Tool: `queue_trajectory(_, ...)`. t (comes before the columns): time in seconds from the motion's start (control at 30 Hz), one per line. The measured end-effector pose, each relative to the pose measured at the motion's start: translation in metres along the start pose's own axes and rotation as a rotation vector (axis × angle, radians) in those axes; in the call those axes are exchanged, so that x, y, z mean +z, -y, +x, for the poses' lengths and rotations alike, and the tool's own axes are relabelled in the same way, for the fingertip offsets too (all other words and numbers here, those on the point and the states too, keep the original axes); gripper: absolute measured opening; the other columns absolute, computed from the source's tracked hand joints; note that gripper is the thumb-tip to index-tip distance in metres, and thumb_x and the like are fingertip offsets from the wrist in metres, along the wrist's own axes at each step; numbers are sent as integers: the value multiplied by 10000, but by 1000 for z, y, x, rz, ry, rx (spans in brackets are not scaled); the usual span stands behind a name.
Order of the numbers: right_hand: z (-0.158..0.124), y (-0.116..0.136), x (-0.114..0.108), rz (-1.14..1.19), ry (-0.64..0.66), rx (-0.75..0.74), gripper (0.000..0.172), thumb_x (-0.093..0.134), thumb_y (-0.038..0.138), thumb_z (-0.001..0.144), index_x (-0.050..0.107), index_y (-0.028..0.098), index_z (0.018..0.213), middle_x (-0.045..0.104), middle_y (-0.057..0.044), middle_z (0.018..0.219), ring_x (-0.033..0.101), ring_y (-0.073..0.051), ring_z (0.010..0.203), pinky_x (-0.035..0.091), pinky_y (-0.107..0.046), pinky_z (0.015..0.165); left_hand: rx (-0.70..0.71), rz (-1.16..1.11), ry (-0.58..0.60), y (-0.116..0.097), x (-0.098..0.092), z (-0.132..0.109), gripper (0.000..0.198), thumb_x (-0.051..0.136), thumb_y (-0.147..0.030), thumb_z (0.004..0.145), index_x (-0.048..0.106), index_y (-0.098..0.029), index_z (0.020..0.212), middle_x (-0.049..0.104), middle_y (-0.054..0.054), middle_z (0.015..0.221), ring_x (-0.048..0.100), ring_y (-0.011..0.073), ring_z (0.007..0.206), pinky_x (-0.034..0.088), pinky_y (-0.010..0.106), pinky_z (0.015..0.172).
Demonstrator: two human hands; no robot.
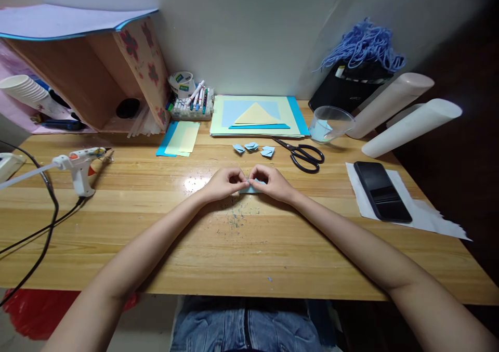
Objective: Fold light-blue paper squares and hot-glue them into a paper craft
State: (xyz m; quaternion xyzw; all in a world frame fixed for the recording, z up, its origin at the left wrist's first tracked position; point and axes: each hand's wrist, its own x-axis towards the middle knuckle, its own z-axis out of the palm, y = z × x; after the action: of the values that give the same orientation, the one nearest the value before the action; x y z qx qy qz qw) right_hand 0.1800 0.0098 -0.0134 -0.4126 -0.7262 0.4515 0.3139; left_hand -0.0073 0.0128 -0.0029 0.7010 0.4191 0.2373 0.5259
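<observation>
My left hand [225,183] and my right hand [273,182] meet at the middle of the wooden table [234,248]. Both pinch a small light blue piece of paper [251,188] that rests on the tabletop, fingers curled over it. Most of the paper is hidden by the fingers. Just beyond the hands lie several small folded blue paper pieces [252,147].
Black scissors [306,156] lie right of the folded pieces. A stack of coloured paper [257,117], a marker box [193,105], a clear cup [329,124], a phone [381,191] on white paper, white rolls [411,126], and a glue gun [80,167] with cables surround the area.
</observation>
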Motion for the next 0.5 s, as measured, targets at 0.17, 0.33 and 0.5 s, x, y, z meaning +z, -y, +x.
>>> queue_trajectory(0.17,1,-1,0,32,-13,25,154,566,309,762,528,163,728,514,9,672,429,-98,578,341,-226,529,36,21,-50,2,2,0,252,563,-373,762,582,-124,726,539,3,659,442,85,588,327,209,545)
queue_trajectory(0.33,2,-4,-1,84,3,28,185,569,340,765,516,169,721,513,8,675,451,-106,591,363,-230,541,62,24,-76,5,1,1,246,532,-371,775,582,-130,771,554,8,703,480,110,659,360,222,595)
queue_trajectory(0.5,1,-3,-1,72,28,20,171,573,327,759,542,163,724,519,12,665,443,-107,584,356,-235,548,78,53,-65,3,0,1,171,542,-295,744,566,-127,724,529,-8,669,458,103,638,348,217,590)
